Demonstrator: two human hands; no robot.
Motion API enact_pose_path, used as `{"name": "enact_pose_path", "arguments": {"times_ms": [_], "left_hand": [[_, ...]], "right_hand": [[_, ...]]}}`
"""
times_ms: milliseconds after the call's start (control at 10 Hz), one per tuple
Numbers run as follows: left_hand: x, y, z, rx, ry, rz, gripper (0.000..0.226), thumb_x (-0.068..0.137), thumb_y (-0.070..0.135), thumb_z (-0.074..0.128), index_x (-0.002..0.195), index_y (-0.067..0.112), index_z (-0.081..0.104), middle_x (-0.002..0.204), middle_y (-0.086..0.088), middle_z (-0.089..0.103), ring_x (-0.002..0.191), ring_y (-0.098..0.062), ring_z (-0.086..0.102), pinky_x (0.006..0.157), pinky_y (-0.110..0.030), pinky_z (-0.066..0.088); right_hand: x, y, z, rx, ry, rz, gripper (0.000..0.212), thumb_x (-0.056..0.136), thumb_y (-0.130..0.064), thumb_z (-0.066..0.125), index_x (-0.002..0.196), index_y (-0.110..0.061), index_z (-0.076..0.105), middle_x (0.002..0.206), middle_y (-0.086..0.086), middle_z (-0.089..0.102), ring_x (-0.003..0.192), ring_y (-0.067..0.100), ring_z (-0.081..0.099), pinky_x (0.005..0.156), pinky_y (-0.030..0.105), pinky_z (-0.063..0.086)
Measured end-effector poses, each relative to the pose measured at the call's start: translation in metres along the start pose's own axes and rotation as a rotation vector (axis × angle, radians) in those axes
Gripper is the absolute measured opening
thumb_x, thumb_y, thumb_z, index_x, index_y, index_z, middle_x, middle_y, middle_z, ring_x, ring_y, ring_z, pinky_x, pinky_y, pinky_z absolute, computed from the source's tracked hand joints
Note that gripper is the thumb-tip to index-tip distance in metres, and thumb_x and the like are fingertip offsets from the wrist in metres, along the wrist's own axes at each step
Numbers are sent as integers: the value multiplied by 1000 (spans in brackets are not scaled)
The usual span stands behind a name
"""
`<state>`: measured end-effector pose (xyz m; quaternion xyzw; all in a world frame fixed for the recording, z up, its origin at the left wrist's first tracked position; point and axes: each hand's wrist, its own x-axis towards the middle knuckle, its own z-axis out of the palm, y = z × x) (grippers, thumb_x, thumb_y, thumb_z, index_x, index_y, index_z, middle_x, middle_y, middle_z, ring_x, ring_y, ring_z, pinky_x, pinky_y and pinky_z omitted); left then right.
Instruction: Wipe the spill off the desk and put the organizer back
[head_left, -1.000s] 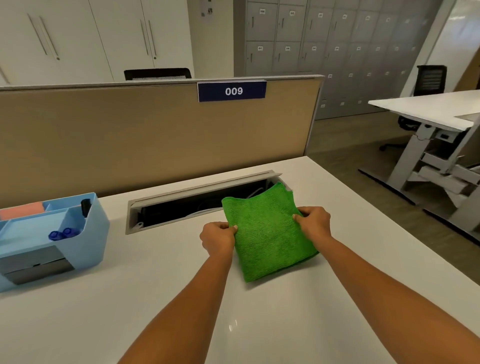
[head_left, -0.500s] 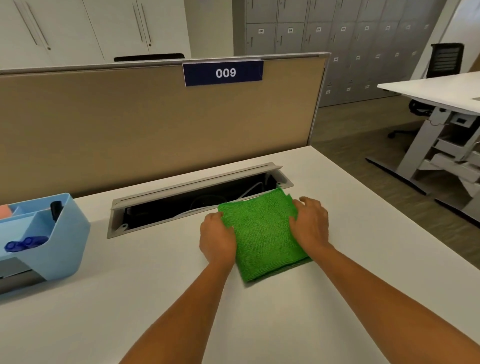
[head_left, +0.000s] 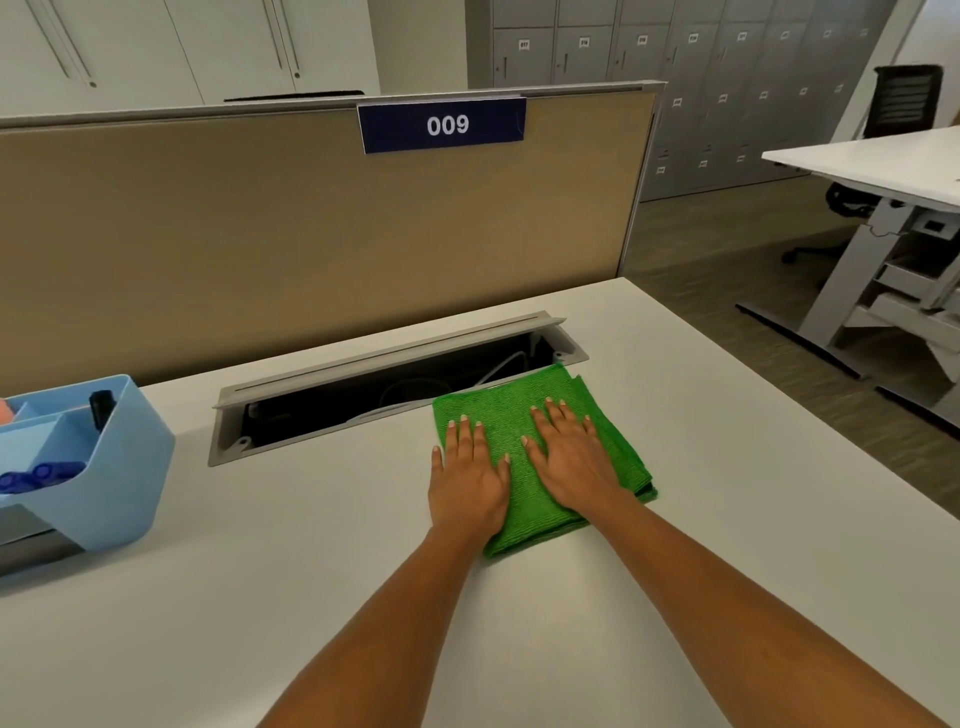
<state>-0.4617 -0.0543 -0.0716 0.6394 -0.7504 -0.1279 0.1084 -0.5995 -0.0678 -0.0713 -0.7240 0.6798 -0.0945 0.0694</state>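
Two flat, open hands, left hand (head_left: 470, 475) and right hand (head_left: 569, 460), are being pressed on the folded green cloth (head_left: 613, 441) beside the cable slot (head_left: 395, 384); nothing is being gripped. Soft and limp, it is best pinched at an edge. The blue organizer (head_left: 111, 483) is being left at the counter (head_left: 322, 545)'s left.

I see a green cloth (head_left: 550, 415) of nubbly woven microfibre, a smooth, faintly glossy white worktop (head_left: 260, 597), a matt blue plastic organizer (head_left: 119, 467), and a brushed grey metal cable tray (head_left: 395, 358).
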Motion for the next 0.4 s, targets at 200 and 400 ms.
{"name": "enact_pose_path", "arguments": {"times_ms": [200,400], "left_hand": [[0,2,-5,1,-60,-6,61,96,44,13,145,10,0,158,-9,-3,145,-21,-7,119,-39,0],[-2,-2,-28,5,131,23,61,96,43,15,145,11,1,157,-8,-6,145,-20,-8,118,-37,-1]], "right_hand": [[-1,-2,-4,-53,-24,5,57,99,-43,20,148,-13,14,158,9,12,146,22,7,117,43,8],[-13,-19,-14,17,-32,28,60,97,-47,22,147,-13,19,157,9,15,146,22,10,118,43,12]]}}
